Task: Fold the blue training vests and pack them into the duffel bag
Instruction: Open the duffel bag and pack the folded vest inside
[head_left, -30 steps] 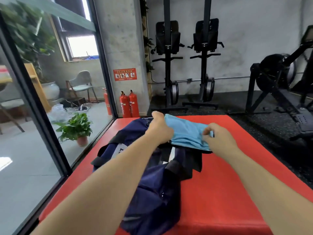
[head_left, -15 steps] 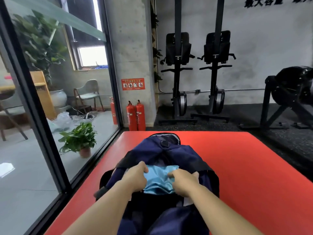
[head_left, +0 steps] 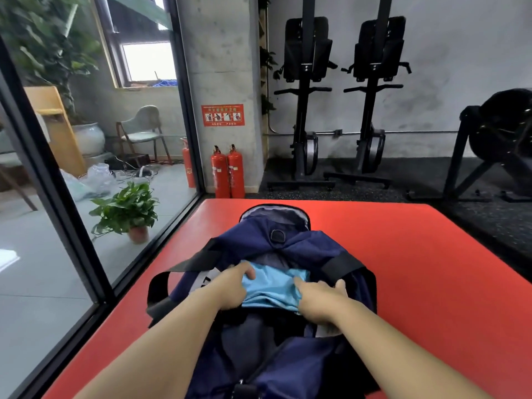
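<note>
Smooth light-blue vest, folded flat, lies in the open mouth of the soft navy fabric duffel bag — nearer the red mat's left edge. Left hand and right hand each have a curled grip grasping the vest's sides; the bag's white print is unreadable.

— Can we read anything here?
— Hardly. We see a red sign on the far concrete pillar, with small pictures and characters too small for us to read.
— And the fire extinguishers below it?
— Pale labels, illegible. On the duffel bag we see a white patch with a dark mark, half hidden by the left hand.
</note>
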